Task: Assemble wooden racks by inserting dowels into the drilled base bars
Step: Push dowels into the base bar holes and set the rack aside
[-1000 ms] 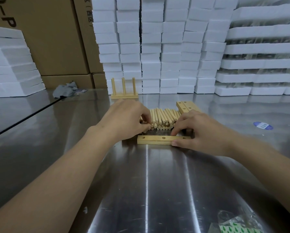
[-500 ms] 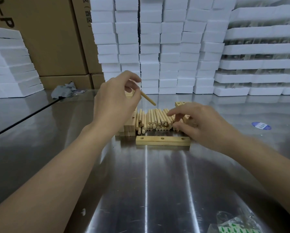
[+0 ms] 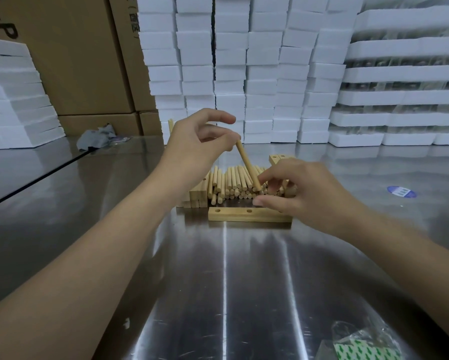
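Premises: small-parts assembly and packing workshop.
Steel worktable [image 3: 244,294] beneath the grip of the left hand [image 3: 192,149] on 1 dowel [image 3: 247,166]; loose dowel stock [image 3: 231,184] just below it; white foam blocks [image 3: 259,61] in columns behind; brown shipping cartons [image 3: 70,61] behind-left; foam trays [image 3: 400,74] stacked right.

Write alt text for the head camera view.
The left hand pinches one dowel by its top end, tilted above a pile of dowels, while the right hand reaches into the pile. A drilled base bar lies in front on a metal table.

Left hand [image 3: 197,146] pinches 1 dowel [image 3: 248,166], tilted.
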{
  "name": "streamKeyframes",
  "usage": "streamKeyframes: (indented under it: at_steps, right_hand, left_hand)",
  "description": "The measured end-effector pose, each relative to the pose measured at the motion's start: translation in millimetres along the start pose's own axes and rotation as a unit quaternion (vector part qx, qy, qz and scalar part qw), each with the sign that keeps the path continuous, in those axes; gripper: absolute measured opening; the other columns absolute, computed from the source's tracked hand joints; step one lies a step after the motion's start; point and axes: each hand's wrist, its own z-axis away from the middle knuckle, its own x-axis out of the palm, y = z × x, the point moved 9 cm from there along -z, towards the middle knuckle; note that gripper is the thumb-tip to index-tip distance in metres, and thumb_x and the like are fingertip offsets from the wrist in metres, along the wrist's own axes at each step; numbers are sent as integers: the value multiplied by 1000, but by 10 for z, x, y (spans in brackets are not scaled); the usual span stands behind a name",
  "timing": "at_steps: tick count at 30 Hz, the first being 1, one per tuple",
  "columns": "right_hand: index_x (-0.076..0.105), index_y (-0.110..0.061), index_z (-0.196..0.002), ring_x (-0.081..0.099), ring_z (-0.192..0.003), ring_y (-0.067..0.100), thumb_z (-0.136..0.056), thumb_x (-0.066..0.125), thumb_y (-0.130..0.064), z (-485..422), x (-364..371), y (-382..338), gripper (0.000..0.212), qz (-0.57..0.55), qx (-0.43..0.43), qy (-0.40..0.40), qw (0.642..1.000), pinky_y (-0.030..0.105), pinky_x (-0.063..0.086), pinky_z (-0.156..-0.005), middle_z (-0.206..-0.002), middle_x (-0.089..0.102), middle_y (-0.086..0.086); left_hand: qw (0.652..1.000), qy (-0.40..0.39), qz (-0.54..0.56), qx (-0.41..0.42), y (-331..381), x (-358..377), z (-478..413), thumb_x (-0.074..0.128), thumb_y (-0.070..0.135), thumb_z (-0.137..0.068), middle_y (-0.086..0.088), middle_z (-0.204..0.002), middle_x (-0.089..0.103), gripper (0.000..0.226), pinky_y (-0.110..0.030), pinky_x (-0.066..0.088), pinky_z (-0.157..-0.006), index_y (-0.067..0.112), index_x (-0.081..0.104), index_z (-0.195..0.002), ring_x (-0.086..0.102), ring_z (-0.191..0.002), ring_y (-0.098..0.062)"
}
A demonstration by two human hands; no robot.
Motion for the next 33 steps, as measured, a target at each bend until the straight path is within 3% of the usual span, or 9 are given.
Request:
streamKeyframes:
  at_steps: [6, 13, 20, 25, 33]
  right_hand:
    - [80, -27, -90, 63, -75, 8, -84, 71, -54, -8, -83, -164, 30, 3, -47, 34, 998, 34, 52, -70, -76, 67, -14]
    - [79, -25, -84, 64, -71, 9, -84, 75, -52, -5, -110, -227, 27, -2, -64, 45, 997, 36, 54, -67, -73, 69, -9]
    - [80, -25, -80, 59, -68, 9, -82, 77, -51, -1, -90, -229, 27, -6, -73, 47, 996, 25, 45, -66, -70, 68, -11]
    - [82, -25, -80, 61, -70, 12, -83, 76, -53, -6, -78, -204, 29, -14, -68, 41, 997, 34, 49, -67, -71, 71, -8]
    - [82, -22, -79, 60, -68, 16, -84, 75, -54, -5, -78, -198, 33, -18, -64, 40, 997, 41, 50, -66, -68, 72, -6]
  left_hand:
    - [999, -15, 29, -11, 13, 69, 29, 72, 19, -103, 3, -103, 82, 9, -27, 53, -77, 21, 77, -110, 81, -88, -13]
    - [992, -116, 40, -22, 38, 323, 114, 75, 23, -101, 5, -103, 84, 29, -32, 52, -79, 32, 69, -128, 82, -88, -21]
    - [988, -147, 33, -19, 47, 317, 122, 80, 22, -98, 5, -106, 84, 39, -34, 56, -84, 35, 68, -132, 82, -91, -20]
    - [982, -190, 17, -10, 46, 352, 133, 83, 15, -93, 4, -112, 83, 56, -39, 55, -87, 39, 64, -140, 81, -98, -21]
    - [984, -180, -8, -21, 24, 337, 122, 87, 19, -90, 6, -109, 83, 57, -37, 53, -83, 39, 62, -138, 81, -95, -19]
